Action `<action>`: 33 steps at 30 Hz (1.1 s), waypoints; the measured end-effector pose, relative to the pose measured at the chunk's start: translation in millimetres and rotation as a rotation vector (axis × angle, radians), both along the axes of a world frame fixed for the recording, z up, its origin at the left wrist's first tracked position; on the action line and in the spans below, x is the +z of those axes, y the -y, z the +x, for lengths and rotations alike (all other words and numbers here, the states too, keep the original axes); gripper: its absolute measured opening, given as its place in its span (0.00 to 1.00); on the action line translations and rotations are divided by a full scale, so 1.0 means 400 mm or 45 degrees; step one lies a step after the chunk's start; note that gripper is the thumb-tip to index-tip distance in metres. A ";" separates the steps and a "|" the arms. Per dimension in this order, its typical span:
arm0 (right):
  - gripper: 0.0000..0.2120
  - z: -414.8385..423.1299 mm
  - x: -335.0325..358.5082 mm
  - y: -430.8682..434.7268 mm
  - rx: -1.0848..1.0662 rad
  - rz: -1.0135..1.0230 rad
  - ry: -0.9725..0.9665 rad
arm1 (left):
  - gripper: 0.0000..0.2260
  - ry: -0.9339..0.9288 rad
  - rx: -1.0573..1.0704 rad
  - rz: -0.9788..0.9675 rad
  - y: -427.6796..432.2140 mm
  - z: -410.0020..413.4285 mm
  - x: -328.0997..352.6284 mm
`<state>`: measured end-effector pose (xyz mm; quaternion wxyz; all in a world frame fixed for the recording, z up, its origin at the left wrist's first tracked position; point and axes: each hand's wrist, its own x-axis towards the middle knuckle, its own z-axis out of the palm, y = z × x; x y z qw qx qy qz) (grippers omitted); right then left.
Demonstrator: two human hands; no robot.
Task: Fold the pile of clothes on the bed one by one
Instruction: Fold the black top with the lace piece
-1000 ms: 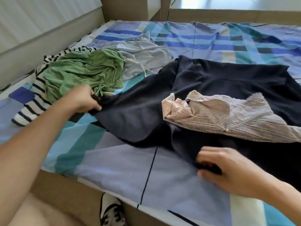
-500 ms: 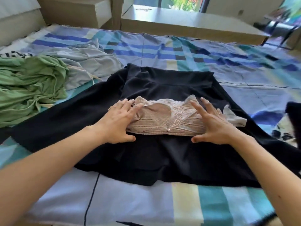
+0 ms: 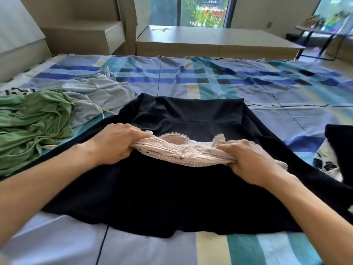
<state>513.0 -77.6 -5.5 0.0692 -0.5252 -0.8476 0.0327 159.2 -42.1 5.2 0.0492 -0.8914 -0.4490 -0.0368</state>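
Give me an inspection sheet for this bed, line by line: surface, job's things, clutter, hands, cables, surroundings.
Surface: checked sheet, partly covered by clothes.
Job's things: lace top, bunched, over the spread black garment; green garment and grey garment crumpled at left.
Clutter: dark cloth beside a black-and-white print at the right edge.
Grippers: left hand and right hand each grip one end of the lace top.
Cables: nothing seen.
Surroundings: window, low bench, shelf beyond the bed.

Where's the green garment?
Head view: the green garment lies crumpled on the bed, far left, beside the grey garment and left of the black skirt.
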 end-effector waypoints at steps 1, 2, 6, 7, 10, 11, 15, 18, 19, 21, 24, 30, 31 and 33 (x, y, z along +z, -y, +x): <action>0.19 -0.002 0.011 0.020 0.062 -0.012 0.000 | 0.33 -0.017 -0.053 0.000 0.013 -0.019 0.010; 0.20 -0.007 0.013 0.041 0.105 -0.041 0.011 | 0.33 -0.079 -0.080 -0.011 0.032 -0.036 0.007; 0.28 -0.023 -0.035 0.084 0.073 -0.338 0.333 | 0.30 -0.429 0.135 -0.579 0.114 -0.055 -0.048; 0.31 -0.021 -0.045 0.081 0.058 -0.405 0.352 | 0.32 -0.451 0.192 -0.677 0.118 -0.051 -0.055; 0.27 -0.011 -0.041 0.060 0.031 -0.460 0.280 | 0.31 -0.353 0.174 -0.545 0.109 -0.012 -0.054; 0.26 -0.009 -0.031 0.055 0.019 -0.465 0.280 | 0.31 -0.296 0.175 -0.532 0.106 0.000 -0.062; 0.31 0.002 0.008 0.062 -0.055 -0.452 0.415 | 0.35 -0.286 0.180 -0.630 0.102 0.016 -0.088; 0.34 0.036 0.025 0.080 -0.063 -0.473 0.495 | 0.28 -0.111 0.270 -0.802 0.098 -0.007 -0.055; 0.30 0.048 0.021 0.085 -0.033 -0.495 0.537 | 0.27 -0.034 0.311 -0.847 0.097 -0.016 -0.050; 0.21 0.055 0.015 0.095 -0.016 -0.590 0.685 | 0.26 0.068 0.369 -0.885 0.097 -0.030 -0.045; 0.20 0.051 0.009 0.085 -0.048 -0.804 0.782 | 0.25 0.061 0.438 -0.860 0.088 -0.049 -0.046; 0.19 0.072 0.018 0.069 -0.139 -0.917 0.490 | 0.34 -0.036 0.663 -0.658 0.084 -0.050 -0.069; 0.23 0.077 0.015 0.068 -0.162 -0.900 0.426 | 0.39 -0.131 0.651 -0.539 0.087 -0.039 -0.079; 0.29 0.091 0.000 0.059 -0.254 -0.779 0.258 | 0.43 -0.200 0.514 -0.301 0.099 -0.006 -0.097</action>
